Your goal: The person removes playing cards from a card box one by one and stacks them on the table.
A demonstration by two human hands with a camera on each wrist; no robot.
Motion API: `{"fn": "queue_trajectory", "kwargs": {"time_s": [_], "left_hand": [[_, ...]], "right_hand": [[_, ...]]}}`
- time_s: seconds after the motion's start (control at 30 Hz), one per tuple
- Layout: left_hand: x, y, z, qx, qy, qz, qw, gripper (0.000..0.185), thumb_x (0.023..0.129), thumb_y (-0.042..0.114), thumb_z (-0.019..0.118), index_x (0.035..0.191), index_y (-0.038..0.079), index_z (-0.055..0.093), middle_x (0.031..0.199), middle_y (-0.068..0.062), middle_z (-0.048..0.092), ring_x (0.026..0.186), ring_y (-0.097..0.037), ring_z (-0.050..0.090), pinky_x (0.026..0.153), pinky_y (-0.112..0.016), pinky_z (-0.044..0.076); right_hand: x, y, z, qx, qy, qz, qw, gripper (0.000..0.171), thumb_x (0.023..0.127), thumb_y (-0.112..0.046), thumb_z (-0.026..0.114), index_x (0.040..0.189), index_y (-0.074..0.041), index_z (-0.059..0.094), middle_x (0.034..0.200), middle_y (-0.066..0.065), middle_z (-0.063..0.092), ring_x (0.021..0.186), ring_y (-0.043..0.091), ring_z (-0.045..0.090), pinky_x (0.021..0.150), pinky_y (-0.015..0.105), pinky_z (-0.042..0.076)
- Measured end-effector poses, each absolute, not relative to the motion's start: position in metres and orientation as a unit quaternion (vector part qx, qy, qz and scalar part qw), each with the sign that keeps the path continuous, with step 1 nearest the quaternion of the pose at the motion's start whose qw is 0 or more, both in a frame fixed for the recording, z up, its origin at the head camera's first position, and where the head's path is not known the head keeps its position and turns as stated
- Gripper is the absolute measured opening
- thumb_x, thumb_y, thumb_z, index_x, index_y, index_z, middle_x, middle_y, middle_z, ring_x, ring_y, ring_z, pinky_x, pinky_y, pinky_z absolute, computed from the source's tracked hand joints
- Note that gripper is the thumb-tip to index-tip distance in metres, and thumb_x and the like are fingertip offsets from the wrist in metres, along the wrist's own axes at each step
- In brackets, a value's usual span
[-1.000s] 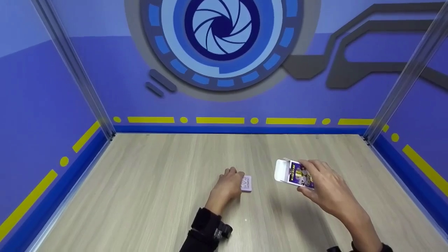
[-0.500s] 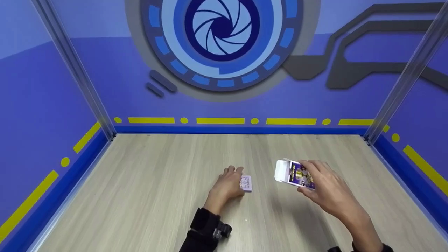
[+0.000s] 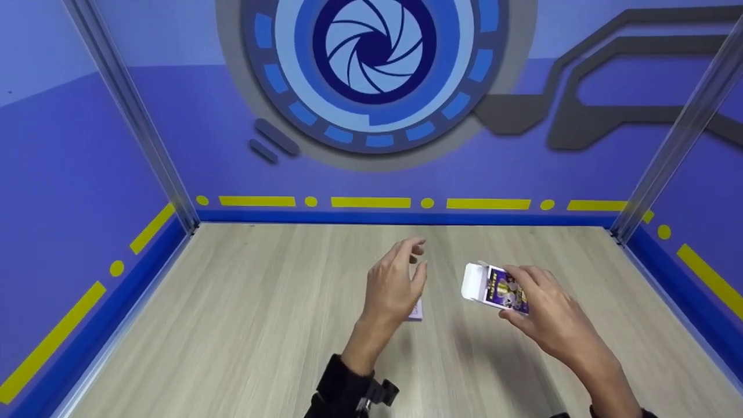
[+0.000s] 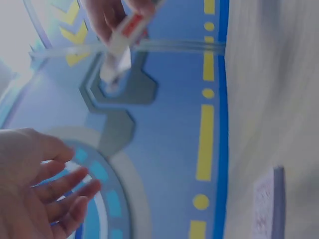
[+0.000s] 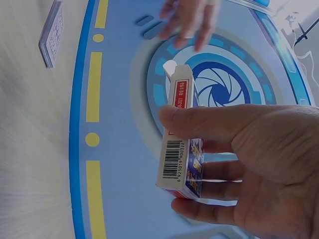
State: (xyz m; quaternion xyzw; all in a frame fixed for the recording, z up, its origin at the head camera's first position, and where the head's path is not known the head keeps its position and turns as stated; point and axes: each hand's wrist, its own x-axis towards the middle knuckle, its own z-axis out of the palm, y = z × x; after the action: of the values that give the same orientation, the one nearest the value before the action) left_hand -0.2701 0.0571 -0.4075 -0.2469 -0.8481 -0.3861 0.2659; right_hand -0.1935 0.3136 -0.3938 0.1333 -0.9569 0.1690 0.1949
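Note:
My right hand (image 3: 548, 310) holds a small printed card box (image 3: 504, 288) above the table, thumb on one narrow side and fingers on the other. Its white end flap (image 3: 475, 282) hangs open toward the left. A barcode and a red label show on the box's side in the right wrist view. My left hand (image 3: 395, 284) is raised with loosely bent fingers and nothing in them. Below it a deck of cards (image 3: 415, 313) lies on the table, mostly hidden by that hand in the head view. The deck (image 5: 52, 35) shows as a neat stack in the right wrist view.
The wood-grain table (image 3: 261, 325) is bounded by blue printed panels, with a back wall (image 3: 325, 180) behind it. Metal corner posts (image 3: 145, 128) stand at the left and right. A black strap (image 3: 342, 383) with a small device sits on my left wrist.
My left hand has let go of the deck and lifted up and away from it. The deck stays on the table. My right hand keeps the box at nearly the same spot.

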Motion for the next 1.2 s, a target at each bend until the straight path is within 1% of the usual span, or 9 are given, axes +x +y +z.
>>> {"fn": "queue_trajectory", "kwargs": {"time_s": [0.07, 0.13, 0.2, 0.43, 0.53, 0.67, 0.83, 0.97, 1.2], "left_hand": [[-0.260, 0.063, -0.402, -0.266, -0.822, -0.407, 0.296, 0.027, 0.095, 0.007, 0.074, 0.121, 0.008, 0.069, 0.103, -0.001, 0.071, 0.091, -0.014, 0.069, 0.077, -0.025, 0.055], [-0.250, 0.068, -0.397, -0.283, -0.807, -0.423, 0.300, 0.020, 0.095, 0.007, 0.073, 0.114, 0.008, 0.070, 0.099, 0.000, 0.071, 0.088, -0.011, 0.067, 0.074, -0.020, 0.053], [-0.241, 0.073, -0.394, -0.296, -0.798, -0.440, 0.287, 0.015, 0.095, 0.007, 0.072, 0.110, 0.007, 0.070, 0.098, 0.000, 0.070, 0.086, -0.007, 0.065, 0.073, -0.018, 0.051], [-0.230, 0.083, -0.388, -0.310, -0.785, -0.499, 0.198, 0.010, 0.096, 0.004, 0.070, 0.105, 0.006, 0.066, 0.093, 0.001, 0.066, 0.081, -0.001, 0.059, 0.071, -0.019, 0.054], [-0.231, 0.086, -0.388, -0.308, -0.790, -0.502, 0.168, 0.009, 0.097, 0.004, 0.068, 0.104, 0.007, 0.064, 0.091, 0.002, 0.065, 0.080, 0.000, 0.058, 0.071, -0.016, 0.052], [-0.232, 0.088, -0.390, -0.296, -0.809, -0.486, 0.148, 0.011, 0.097, 0.005, 0.070, 0.104, 0.009, 0.061, 0.090, 0.003, 0.063, 0.079, 0.001, 0.057, 0.070, -0.013, 0.049], [-0.233, 0.087, -0.394, -0.276, -0.825, -0.475, 0.133, 0.016, 0.095, 0.004, 0.071, 0.102, 0.010, 0.058, 0.090, 0.003, 0.059, 0.081, -0.001, 0.056, 0.071, -0.015, 0.049], [-0.233, 0.085, -0.397, -0.259, -0.824, -0.491, 0.111, 0.017, 0.095, 0.004, 0.072, 0.101, 0.010, 0.057, 0.089, 0.004, 0.058, 0.081, -0.002, 0.055, 0.071, -0.017, 0.049], [-0.235, 0.081, -0.402, -0.232, -0.830, -0.504, 0.060, 0.021, 0.096, 0.010, 0.074, 0.099, 0.013, 0.054, 0.088, 0.007, 0.056, 0.079, -0.001, 0.054, 0.065, -0.017, 0.048]], "right_hand": [[-0.194, 0.311, -0.395, 0.132, -0.957, 0.169, 0.196, 0.077, 0.076, -0.014, 0.093, 0.142, -0.003, 0.055, 0.132, 0.020, 0.058, 0.116, 0.037, 0.056, 0.086, 0.061, 0.052], [-0.194, 0.309, -0.396, 0.130, -0.957, 0.168, 0.197, 0.077, 0.075, -0.014, 0.094, 0.142, -0.003, 0.055, 0.132, 0.019, 0.058, 0.115, 0.037, 0.056, 0.087, 0.062, 0.052], [-0.195, 0.306, -0.397, 0.131, -0.956, 0.168, 0.200, 0.078, 0.075, -0.013, 0.094, 0.141, -0.003, 0.056, 0.132, 0.019, 0.057, 0.115, 0.036, 0.056, 0.087, 0.061, 0.052], [-0.197, 0.297, -0.398, 0.152, -0.948, 0.170, 0.222, 0.077, 0.072, -0.011, 0.095, 0.140, -0.004, 0.058, 0.131, 0.017, 0.058, 0.113, 0.033, 0.057, 0.086, 0.057, 0.055], [-0.197, 0.295, -0.397, 0.162, -0.944, 0.169, 0.233, 0.078, 0.071, -0.010, 0.096, 0.139, -0.005, 0.059, 0.130, 0.016, 0.058, 0.113, 0.032, 0.057, 0.086, 0.056, 0.055], [-0.198, 0.291, -0.397, 0.173, -0.941, 0.163, 0.242, 0.079, 0.070, -0.010, 0.097, 0.138, -0.005, 0.059, 0.130, 0.015, 0.058, 0.113, 0.032, 0.057, 0.088, 0.056, 0.055], [-0.198, 0.288, -0.398, 0.179, -0.941, 0.152, 0.245, 0.079, 0.069, -0.010, 0.097, 0.138, -0.005, 0.059, 0.131, 0.015, 0.058, 0.114, 0.032, 0.057, 0.091, 0.058, 0.054], [-0.196, 0.286, -0.400, 0.190, -0.938, 0.142, 0.253, 0.080, 0.068, -0.010, 0.097, 0.138, -0.006, 0.059, 0.131, 0.015, 0.058, 0.116, 0.032, 0.057, 0.090, 0.058, 0.054], [-0.194, 0.280, -0.401, 0.208, -0.932, 0.133, 0.264, 0.082, 0.065, -0.008, 0.098, 0.138, -0.009, 0.061, 0.129, 0.012, 0.060, 0.117, 0.031, 0.057, 0.089, 0.057, 0.054]]}}
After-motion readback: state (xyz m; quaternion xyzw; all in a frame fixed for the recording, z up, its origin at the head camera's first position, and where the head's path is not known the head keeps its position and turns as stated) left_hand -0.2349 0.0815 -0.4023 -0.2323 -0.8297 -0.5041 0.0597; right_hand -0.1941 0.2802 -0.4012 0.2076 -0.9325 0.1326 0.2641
